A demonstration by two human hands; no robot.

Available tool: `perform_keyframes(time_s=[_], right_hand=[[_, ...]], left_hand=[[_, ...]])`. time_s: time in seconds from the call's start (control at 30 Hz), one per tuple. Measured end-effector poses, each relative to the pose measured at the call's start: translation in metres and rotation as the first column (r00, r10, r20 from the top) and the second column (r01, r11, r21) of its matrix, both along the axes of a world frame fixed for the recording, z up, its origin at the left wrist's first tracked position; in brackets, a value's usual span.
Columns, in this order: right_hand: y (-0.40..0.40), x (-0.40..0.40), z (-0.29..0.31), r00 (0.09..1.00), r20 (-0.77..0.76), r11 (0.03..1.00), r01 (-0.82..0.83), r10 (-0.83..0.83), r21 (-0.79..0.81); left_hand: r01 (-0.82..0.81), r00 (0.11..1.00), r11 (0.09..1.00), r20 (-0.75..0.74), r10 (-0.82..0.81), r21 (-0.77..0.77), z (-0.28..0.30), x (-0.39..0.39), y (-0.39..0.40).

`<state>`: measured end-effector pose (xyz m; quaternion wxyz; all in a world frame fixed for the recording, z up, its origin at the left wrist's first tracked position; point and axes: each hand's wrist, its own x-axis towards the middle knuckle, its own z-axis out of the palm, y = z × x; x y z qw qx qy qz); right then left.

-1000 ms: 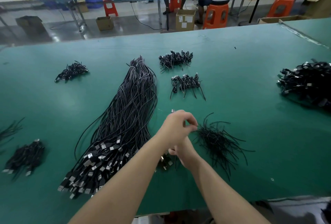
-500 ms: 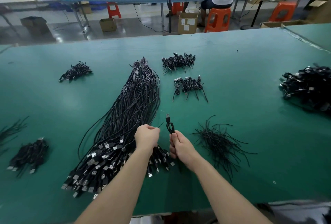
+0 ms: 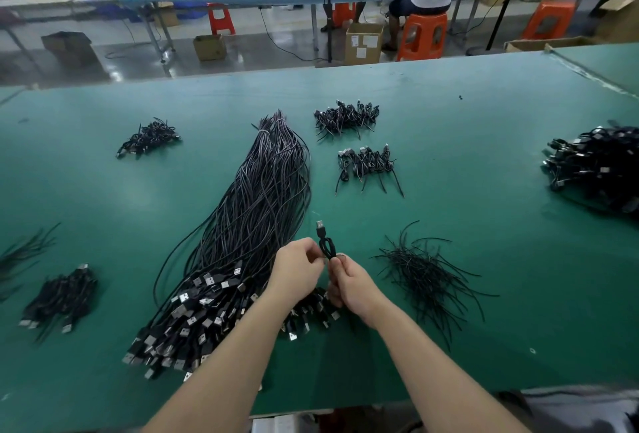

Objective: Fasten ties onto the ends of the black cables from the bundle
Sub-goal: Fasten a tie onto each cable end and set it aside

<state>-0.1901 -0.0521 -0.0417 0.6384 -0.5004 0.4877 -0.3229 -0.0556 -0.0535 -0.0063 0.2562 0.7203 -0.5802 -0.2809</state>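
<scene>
So the coiled cable [image 3: 326, 246] sits upright in the right hand [image 3: 349, 285], fingers curled round its lower end, plug up. The left hand [image 3: 298, 268] pinches at the coil, probably twisting a tie on. Both hover over the near edge of the green table [image 3: 484, 121], between the big bundle [image 3: 242, 235] and the loose ties [image 3: 425, 277], so everything's in easy reach.

Your left hand [image 3: 300, 268] and right hand [image 3: 352, 285] are both bare: no gloves, no rings, nothing on the fingers that shows. Behind each hand your wrists carry no watch, band or strap. Your forearms run back from the hands toward the bottom edge uncovered the whole way, with no sleeve or cuff reaching into view. Behind your right forearm, at the lower right corner, lies a patch of grey cloth, too blurred to identify.
</scene>
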Motion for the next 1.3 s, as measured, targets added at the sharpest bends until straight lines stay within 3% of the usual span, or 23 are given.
perform_keyframes(time_s=[0.43,0.6,0.83,1.03,1.17,1.3], right_hand=[[-0.001,-0.004,-0.001,0.999,0.039,0.999,0.036,-0.037,0.015],[0.000,-0.007,0.001,0.996,0.088,0.999,0.022,-0.026,0.043],[0.000,-0.007,-0.001,0.990,0.135,0.997,0.043,-0.051,0.063],[0.000,-0.007,-0.001,0.984,0.168,0.995,0.051,-0.064,0.082],[-0.001,-0.006,0.000,0.990,0.135,0.997,0.030,-0.040,0.076],[-0.001,-0.005,-0.001,0.990,0.138,0.997,0.022,-0.032,0.074]], left_hand=[[0.166,0.978,0.974,0.150,-0.143,-0.155,0.000,0.003,0.009],[0.225,0.965,0.964,0.172,-0.199,-0.145,0.000,0.005,0.013],[0.122,0.992,0.971,0.057,-0.112,-0.207,-0.007,0.003,0.015],[0.331,0.914,0.905,0.331,-0.236,-0.267,-0.003,0.011,0.007],[0.482,0.679,0.859,0.692,-0.244,-0.170,0.003,0.013,-0.003],[0.502,0.618,0.857,0.741,-0.261,-0.116,0.011,0.011,-0.011]])
